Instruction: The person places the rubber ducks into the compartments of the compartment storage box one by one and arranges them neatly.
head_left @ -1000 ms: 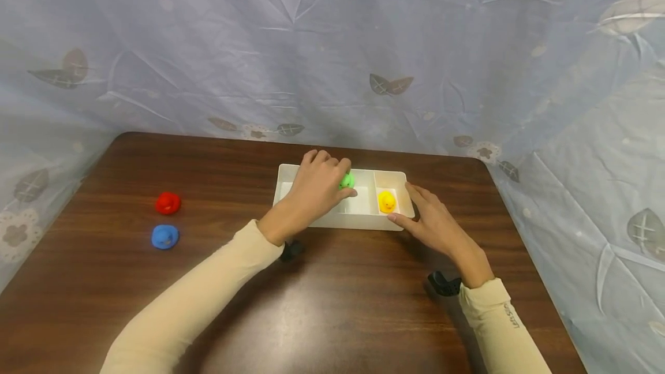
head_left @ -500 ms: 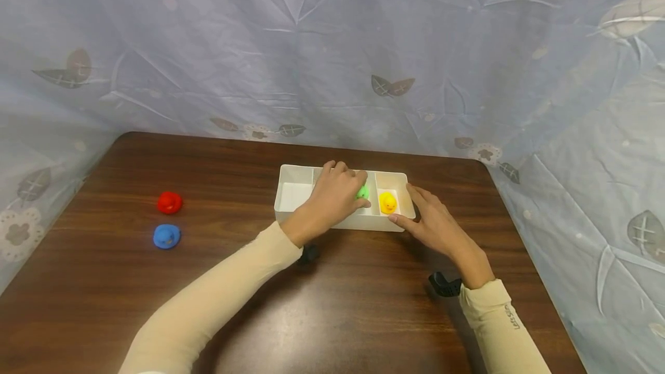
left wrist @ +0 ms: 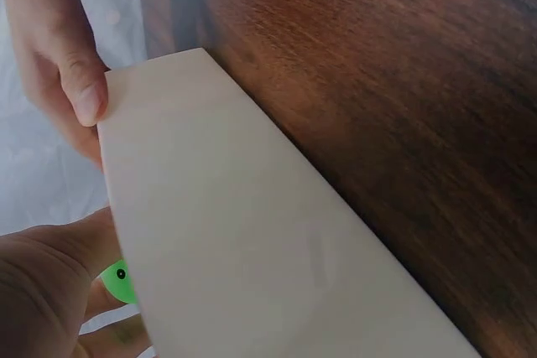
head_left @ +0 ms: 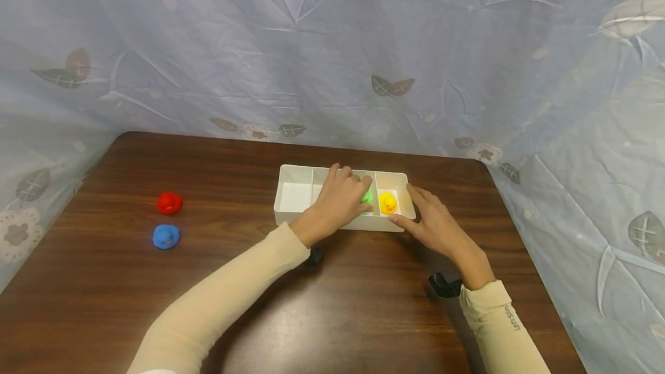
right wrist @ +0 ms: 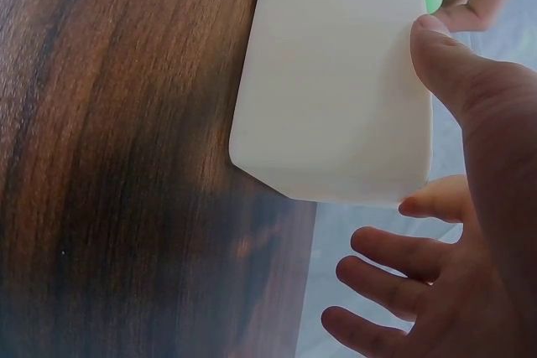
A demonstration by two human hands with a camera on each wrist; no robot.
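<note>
A long white divided box (head_left: 371,223) stands near the table's back edge. My left hand (head_left: 337,198) reaches into its middle compartment and grips a small green rubber duck (head_left: 367,197), partly hidden by the fingers. In the left wrist view the duck's eye (left wrist: 121,274) shows just past the box wall. A yellow rubber duck (head_left: 387,203) sits in the right compartment. My right hand (head_left: 441,227) rests at the box's right end, thumb on the front rim and index fingertip at the corner. Its other fingers (right wrist: 390,253) extend apart from the box in the right wrist view.
Toward the left of the brown table (head_left: 234,281) lie a red rubber duck (head_left: 169,203) and a blue rubber duck (head_left: 166,236). A patterned curtain (head_left: 332,62) hangs behind the table and along its sides. Dark straps (head_left: 444,285) show at the wrists.
My left hand has moved right along the box with the green duck, toward the divider by the yellow duck, and slightly lower. The right hand keeps its place.
</note>
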